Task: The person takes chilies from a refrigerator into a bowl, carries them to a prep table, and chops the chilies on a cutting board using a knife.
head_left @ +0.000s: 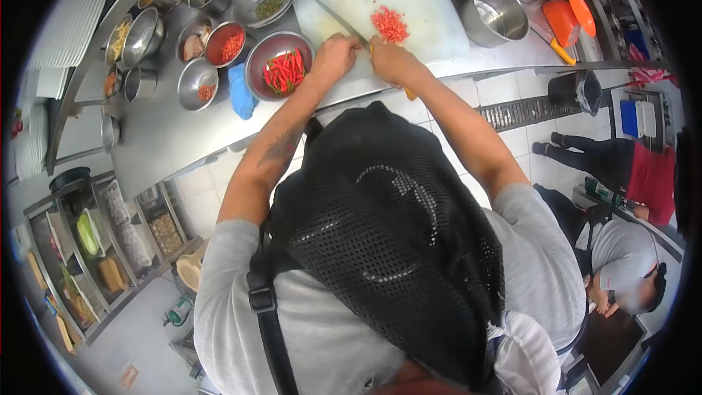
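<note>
On the white cutting board (431, 0) lies a small heap of chopped red chili (390, 24). My right hand (395, 66) is closed around the handle of a kitchen knife (338, 18), whose long blade points away to the far left over the board. Close to the blade's handle end is my left hand (335, 57), its fingers curled together at the board's near edge; what they hold, if anything, is hidden. Beside my left wrist stands a metal bowl (252, 66) of whole red chilies (284, 72).
Left of the board are a bowl with green pieces (269, 6), a bowl of chopped red pieces (232, 45), several other metal bowls and a blue cloth (241, 91). A steel pot (495, 14) and orange utensils (561, 22) stand right. Two people are at far right.
</note>
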A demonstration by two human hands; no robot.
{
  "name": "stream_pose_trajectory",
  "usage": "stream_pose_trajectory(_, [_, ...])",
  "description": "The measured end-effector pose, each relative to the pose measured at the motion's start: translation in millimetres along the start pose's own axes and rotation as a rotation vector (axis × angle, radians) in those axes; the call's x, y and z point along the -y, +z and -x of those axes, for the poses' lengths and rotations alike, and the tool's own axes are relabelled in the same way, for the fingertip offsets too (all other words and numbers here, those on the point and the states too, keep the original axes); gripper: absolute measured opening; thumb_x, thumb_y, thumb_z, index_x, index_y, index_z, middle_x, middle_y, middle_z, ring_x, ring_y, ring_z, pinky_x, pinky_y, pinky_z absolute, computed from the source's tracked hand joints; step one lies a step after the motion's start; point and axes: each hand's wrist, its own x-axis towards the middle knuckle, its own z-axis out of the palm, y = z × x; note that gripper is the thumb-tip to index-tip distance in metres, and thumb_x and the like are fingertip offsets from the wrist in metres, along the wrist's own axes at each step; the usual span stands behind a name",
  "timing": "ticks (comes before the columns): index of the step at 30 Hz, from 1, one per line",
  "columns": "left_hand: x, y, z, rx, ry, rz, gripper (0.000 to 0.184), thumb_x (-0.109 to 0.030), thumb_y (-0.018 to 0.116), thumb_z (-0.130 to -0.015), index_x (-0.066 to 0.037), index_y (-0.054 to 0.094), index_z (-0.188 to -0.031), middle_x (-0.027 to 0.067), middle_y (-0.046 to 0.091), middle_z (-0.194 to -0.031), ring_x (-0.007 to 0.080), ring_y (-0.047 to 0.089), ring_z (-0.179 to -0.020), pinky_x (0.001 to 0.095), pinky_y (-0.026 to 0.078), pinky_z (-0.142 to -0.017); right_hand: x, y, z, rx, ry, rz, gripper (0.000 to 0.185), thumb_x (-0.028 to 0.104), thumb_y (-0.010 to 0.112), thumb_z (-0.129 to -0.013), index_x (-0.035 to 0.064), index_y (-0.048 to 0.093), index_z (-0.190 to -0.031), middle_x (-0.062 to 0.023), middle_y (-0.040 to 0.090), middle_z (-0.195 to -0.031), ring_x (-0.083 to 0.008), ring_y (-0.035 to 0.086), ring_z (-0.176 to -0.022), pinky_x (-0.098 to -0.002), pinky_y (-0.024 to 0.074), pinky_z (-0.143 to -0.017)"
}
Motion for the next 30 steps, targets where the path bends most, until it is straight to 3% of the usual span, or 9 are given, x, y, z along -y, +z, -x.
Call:
stream_pose_trajectory(4, [3.1, 5.8, 5.2, -0.015, -0.020, -0.010, 0.021, -0.007, 0.059, -0.084, -0.009, 0.073, -0.099, 0.0239, 0.067, -0.089, 0.0418, 0.067, -0.087, 0.0500, 0.055, -0.082, 28.6, -20.4, 31.8, 0.106, 0.133, -0.060, 0.033, 0.014, 0.049, -0.099, -0.0043, 0.045, -0.126, -0.0217, 0.069, -0.077, -0.0295, 0.068, -0.052, -0.0410, 0.0542, -0.047])
stream_pose_trajectory(6, [3.0, 4.5, 3.7, -0.048, -0.001, 0.021, 0.024, -0.006, 0.061, -0.083, -0.011, 0.073, -0.103, 0.0221, 0.067, -0.089, 0.0410, 0.067, -0.086, 0.0496, 0.055, -0.081, 10.8, 9.9, 13.4, -0.046, 0.012, 0.011, 0.033, 0.003, 0.048, -0.090, -0.0059, 0.050, -0.122, -0.0285, 0.070, -0.091, -0.0368, 0.072, -0.067, -0.0469, 0.0582, -0.064])
stream_pose_trajectory(9, [4.8, 5.6, 4.1, -0.046, -0.018, 0.014, 0.022, -0.006, 0.062, -0.083, -0.010, 0.073, -0.102, 0.0225, 0.067, -0.089, 0.0414, 0.068, -0.085, 0.0496, 0.055, -0.080, 28.7, -26.8, 29.4, 0.037, 0.065, -0.160, 0.034, 0.003, 0.046, -0.089, -0.0056, 0.049, -0.122, -0.0270, 0.071, -0.090, -0.0335, 0.070, -0.057, -0.0442, 0.0569, -0.054])
stream_pose_trajectory(12, [2.8, 6.1, 2.8, -0.038, -0.045, -0.031, 0.020, -0.006, 0.063, -0.083, -0.009, 0.072, -0.101, 0.0226, 0.068, -0.089, 0.0417, 0.068, -0.084, 0.0504, 0.055, -0.079, 25.6, -14.6, 24.7, 0.087, 0.078, -0.105, 0.034, 0.004, 0.044, -0.091, -0.0053, 0.049, -0.123, -0.0254, 0.071, -0.087, -0.0315, 0.070, -0.057, -0.0418, 0.0557, -0.050])
stream_pose_trajectory(19, [3.6, 4.5, -0.5, -0.087, 0.019, 0.009, 0.017, -0.006, 0.063, -0.083, -0.008, 0.071, -0.097, 0.0227, 0.067, -0.085, 0.0417, 0.068, -0.081, 0.0506, 0.055, -0.076, 30.3, -25.2, 24.9, 0.100, 0.098, -0.209, 0.034, 0.003, 0.043, -0.091, -0.0061, 0.048, -0.123, -0.0220, 0.070, -0.078, -0.0279, 0.069, -0.055, -0.0392, 0.0552, -0.047])
stream_pose_trajectory(23, [5.1, 5.9, 3.4, -0.099, 0.003, 0.004, 0.012, -0.006, 0.064, -0.082, -0.006, 0.070, -0.093, 0.0217, 0.067, -0.083, 0.0414, 0.067, -0.079, 0.0495, 0.055, -0.074, 25.8, -12.5, 15.4, 0.112, 0.107, -0.221, 0.042, 0.003, 0.042, -0.092, -0.0078, 0.044, -0.132, -0.0219, 0.070, -0.080, -0.0271, 0.068, -0.053, -0.0390, 0.0556, -0.047])
stream_pose_trajectory(30, [9.1, 3.0, 1.2, -0.034, -0.022, -0.035, 0.010, -0.009, 0.067, -0.082, -0.005, 0.072, -0.090, 0.0211, 0.069, -0.082, 0.0386, 0.069, -0.077, 0.0459, 0.056, -0.073, 0.0, 10.3, 4.7, 0.113, 0.102, -0.464, 0.041, 0.015, 0.050, -0.097, -0.0008, 0.044, -0.134, -0.0227, 0.069, -0.081, -0.0265, 0.067, -0.054, -0.0388, 0.0557, -0.047])
